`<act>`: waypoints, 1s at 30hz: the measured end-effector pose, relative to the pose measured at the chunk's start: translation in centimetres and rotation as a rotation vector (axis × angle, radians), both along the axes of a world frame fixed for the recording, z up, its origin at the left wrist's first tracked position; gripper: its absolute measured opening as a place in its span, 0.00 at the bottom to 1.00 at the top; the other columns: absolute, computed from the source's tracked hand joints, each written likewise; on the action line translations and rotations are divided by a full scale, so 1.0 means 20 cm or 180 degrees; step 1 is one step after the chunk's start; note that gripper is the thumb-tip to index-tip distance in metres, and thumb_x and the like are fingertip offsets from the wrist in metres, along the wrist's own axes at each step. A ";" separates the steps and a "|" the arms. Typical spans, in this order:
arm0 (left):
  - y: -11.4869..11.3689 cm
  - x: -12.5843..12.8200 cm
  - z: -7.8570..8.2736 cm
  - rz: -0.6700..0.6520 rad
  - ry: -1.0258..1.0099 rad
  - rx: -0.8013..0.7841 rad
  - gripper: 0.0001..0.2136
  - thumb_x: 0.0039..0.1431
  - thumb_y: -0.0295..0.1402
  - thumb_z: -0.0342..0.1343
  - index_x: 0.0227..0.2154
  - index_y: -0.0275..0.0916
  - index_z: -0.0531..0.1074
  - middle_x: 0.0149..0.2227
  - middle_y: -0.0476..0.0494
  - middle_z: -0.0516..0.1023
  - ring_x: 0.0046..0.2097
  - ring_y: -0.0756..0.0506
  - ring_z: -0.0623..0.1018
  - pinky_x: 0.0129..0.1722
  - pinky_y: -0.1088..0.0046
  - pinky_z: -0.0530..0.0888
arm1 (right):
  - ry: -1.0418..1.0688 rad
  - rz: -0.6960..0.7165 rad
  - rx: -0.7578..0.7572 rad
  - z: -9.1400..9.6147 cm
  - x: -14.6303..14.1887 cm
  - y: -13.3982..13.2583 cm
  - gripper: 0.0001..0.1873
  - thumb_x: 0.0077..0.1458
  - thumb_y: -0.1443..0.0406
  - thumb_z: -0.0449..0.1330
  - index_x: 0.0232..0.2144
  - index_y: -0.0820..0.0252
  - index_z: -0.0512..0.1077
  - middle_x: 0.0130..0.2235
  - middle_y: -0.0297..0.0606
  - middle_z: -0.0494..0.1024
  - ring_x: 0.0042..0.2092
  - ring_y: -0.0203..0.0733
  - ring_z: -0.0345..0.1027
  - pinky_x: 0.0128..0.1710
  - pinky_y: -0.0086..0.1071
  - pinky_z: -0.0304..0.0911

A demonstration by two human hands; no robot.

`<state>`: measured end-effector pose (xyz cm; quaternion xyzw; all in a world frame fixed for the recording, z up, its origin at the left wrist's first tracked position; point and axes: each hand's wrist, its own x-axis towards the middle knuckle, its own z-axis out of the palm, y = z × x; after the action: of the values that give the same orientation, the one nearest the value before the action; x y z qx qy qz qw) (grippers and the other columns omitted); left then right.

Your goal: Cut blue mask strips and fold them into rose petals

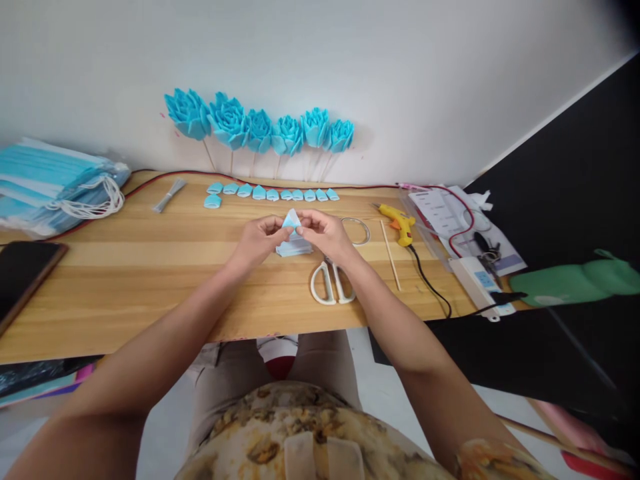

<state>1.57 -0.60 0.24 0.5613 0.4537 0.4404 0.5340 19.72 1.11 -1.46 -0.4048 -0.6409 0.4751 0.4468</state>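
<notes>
Between both hands is a small piece of blue-and-white mask fabric [291, 219], its top folded to a point. My left hand [260, 239] pinches its left side with thumb and fingers, and my right hand [324, 233] pinches the right side, the thumbs almost meeting. Just below them lies a stack of pale blue fabric pieces [294, 249] on the table. White-handled scissors [326, 287] rest near my right wrist, which partly covers them. Beyond the hands runs a row of folded blue petals [259, 193], with one more petal [213, 201] in front of its left end.
Several blue fabric flowers on sticks [230, 120] lean against the wall. Packed face masks [55, 180], twist ties [170, 195] and a phone [27, 273] lie left. Rightward are a ring of tape [367, 230], a stick [390, 255], a yellow glue gun [397, 221], a power strip [477, 283] and a green bottle [570, 283].
</notes>
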 end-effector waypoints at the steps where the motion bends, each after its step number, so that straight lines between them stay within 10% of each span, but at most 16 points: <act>1: 0.00 0.00 0.00 0.0000 -0.0010 -0.0028 0.14 0.45 0.42 0.65 0.25 0.37 0.72 0.24 0.50 0.72 0.25 0.53 0.68 0.24 0.78 0.67 | 0.0012 0.0025 -0.0013 0.00 0.00 0.00 0.22 0.50 0.60 0.64 0.48 0.59 0.77 0.34 0.33 0.78 0.34 0.35 0.70 0.38 0.30 0.66; 15: 0.01 0.00 -0.02 -0.0569 0.0287 -0.0142 0.13 0.46 0.42 0.64 0.21 0.38 0.70 0.20 0.52 0.70 0.22 0.54 0.64 0.23 0.77 0.60 | -0.0282 -0.0128 0.0283 0.04 0.00 -0.03 0.12 0.51 0.57 0.66 0.33 0.60 0.76 0.27 0.30 0.73 0.29 0.32 0.63 0.30 0.27 0.60; 30: 0.00 -0.01 0.02 -0.0451 -0.0797 -0.0688 0.14 0.44 0.39 0.68 0.25 0.37 0.70 0.21 0.52 0.72 0.22 0.54 0.68 0.24 0.78 0.65 | -0.0953 -0.0281 0.1793 0.08 0.01 -0.05 0.11 0.62 0.66 0.58 0.39 0.50 0.81 0.41 0.35 0.83 0.44 0.41 0.74 0.48 0.38 0.67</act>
<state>1.46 -0.67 0.55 0.4719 0.3878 0.4168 0.6732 19.83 0.10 0.06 -0.3581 -0.7877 0.1943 0.4622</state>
